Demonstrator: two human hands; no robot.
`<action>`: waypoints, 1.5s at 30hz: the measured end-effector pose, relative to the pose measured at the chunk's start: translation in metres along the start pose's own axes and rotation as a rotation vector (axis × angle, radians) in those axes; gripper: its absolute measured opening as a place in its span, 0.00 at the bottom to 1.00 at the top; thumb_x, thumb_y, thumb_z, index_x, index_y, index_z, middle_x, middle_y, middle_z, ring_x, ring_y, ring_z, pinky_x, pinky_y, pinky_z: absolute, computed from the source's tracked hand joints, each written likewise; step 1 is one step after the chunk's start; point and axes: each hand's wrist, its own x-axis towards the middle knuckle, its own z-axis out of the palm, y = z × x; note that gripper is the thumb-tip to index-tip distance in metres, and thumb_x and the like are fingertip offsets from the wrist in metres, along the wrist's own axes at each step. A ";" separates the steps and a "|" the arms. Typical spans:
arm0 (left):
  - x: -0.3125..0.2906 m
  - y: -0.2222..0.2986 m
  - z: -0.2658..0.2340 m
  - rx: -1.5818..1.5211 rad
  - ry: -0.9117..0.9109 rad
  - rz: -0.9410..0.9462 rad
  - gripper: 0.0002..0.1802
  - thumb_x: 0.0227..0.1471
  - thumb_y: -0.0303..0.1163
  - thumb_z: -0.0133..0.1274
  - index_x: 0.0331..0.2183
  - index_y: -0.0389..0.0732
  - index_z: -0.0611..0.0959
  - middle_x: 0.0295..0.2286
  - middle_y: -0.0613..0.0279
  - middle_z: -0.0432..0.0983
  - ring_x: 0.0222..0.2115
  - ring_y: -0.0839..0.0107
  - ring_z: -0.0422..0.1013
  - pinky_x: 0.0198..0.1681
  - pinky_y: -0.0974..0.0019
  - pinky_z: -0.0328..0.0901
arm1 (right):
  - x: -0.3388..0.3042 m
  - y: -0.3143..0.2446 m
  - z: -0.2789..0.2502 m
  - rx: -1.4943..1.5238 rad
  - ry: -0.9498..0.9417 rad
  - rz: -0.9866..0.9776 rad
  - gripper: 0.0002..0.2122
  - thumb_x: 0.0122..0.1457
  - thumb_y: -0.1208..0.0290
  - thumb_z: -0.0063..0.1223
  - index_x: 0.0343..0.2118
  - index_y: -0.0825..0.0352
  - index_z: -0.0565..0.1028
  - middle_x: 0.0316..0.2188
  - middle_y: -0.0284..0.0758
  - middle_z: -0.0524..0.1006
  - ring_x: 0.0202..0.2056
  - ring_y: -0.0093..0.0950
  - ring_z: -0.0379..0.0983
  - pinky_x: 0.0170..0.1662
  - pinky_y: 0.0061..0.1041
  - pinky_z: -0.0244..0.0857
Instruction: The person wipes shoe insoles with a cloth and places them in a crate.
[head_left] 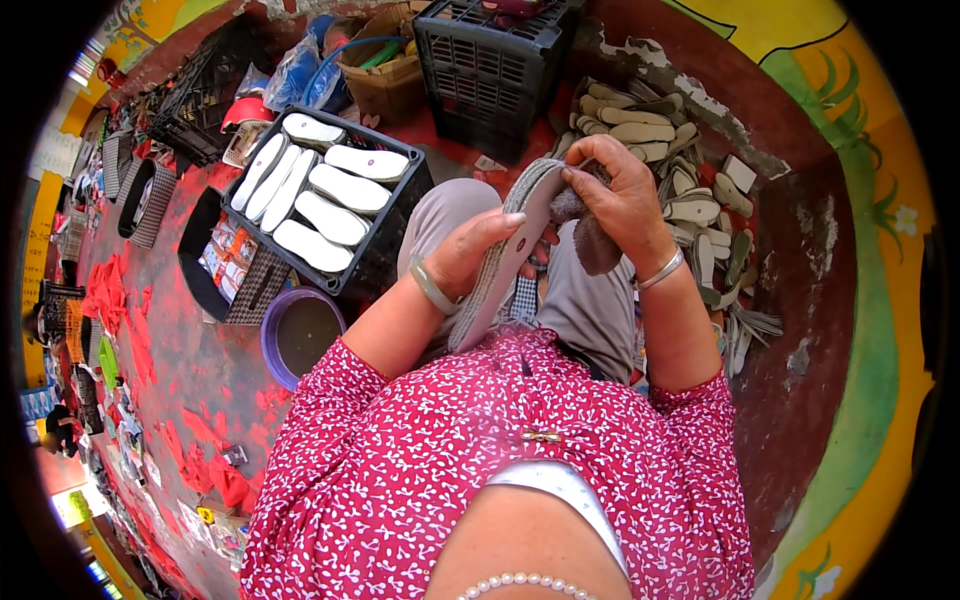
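Observation:
A thick pale shoe sole [520, 232] stands on edge over my lap, its layered rim showing and a small dark round mark on its face. My left hand [462, 252] is closed around its middle, thumb on the near side and fingertips on the far face. At the sole's upper end, my right hand [618, 190] pinches a dark grey fuzzy cloth [598, 246]. The right thumb and forefinger come against the sole's tip; whether they also grip it I cannot tell. Part of the cloth hangs below the fingers.
Left of my knees stands a black crate [388, 258] topped with rows of white soles [335, 218]. Beside it are a purple bucket [270, 340] of murky liquid and a checked box [262, 290]. Loose soles [640, 132] lie heaped on the right; another black crate [480, 80] stands ahead.

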 end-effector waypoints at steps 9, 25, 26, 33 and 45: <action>-0.001 0.002 0.005 0.030 0.002 0.017 0.35 0.53 0.53 0.41 0.48 0.29 0.69 0.42 0.51 0.70 0.38 0.71 0.71 0.38 0.72 0.67 | -0.006 0.003 0.009 0.095 0.098 -0.003 0.07 0.48 0.81 0.55 0.32 0.69 0.79 0.28 0.34 0.76 0.30 0.23 0.73 0.33 0.18 0.66; 0.002 0.020 0.004 0.081 -0.249 -0.139 0.32 0.51 0.51 0.45 0.47 0.34 0.70 0.37 0.55 0.73 0.33 0.74 0.70 0.32 0.73 0.65 | 0.002 0.005 -0.037 0.441 -0.561 0.149 0.13 0.54 0.78 0.51 0.43 0.74 0.74 0.34 0.32 0.76 0.35 0.18 0.70 0.40 0.18 0.64; 0.003 0.017 0.002 0.095 -0.270 -0.157 0.33 0.51 0.52 0.45 0.49 0.34 0.69 0.39 0.54 0.72 0.36 0.72 0.70 0.33 0.73 0.66 | 0.000 0.007 -0.036 0.452 -0.550 0.174 0.13 0.54 0.78 0.51 0.42 0.75 0.74 0.32 0.32 0.77 0.33 0.18 0.71 0.38 0.17 0.65; -0.011 0.015 -0.014 -0.162 -0.230 -0.158 0.57 0.43 0.74 0.38 0.59 0.35 0.53 0.57 0.45 0.53 0.57 0.48 0.53 0.57 0.51 0.54 | -0.024 0.013 -0.052 0.662 -0.128 0.613 0.11 0.57 0.76 0.48 0.39 0.77 0.74 0.24 0.35 0.76 0.18 0.22 0.73 0.19 0.19 0.67; 0.012 0.016 -0.014 -0.280 0.236 0.522 0.33 0.55 0.39 0.50 0.58 0.44 0.56 0.54 0.53 0.60 0.54 0.59 0.58 0.59 0.52 0.49 | -0.061 0.053 -0.009 1.021 0.101 0.827 0.06 0.58 0.71 0.50 0.31 0.68 0.73 0.23 0.29 0.73 0.22 0.19 0.71 0.25 0.19 0.67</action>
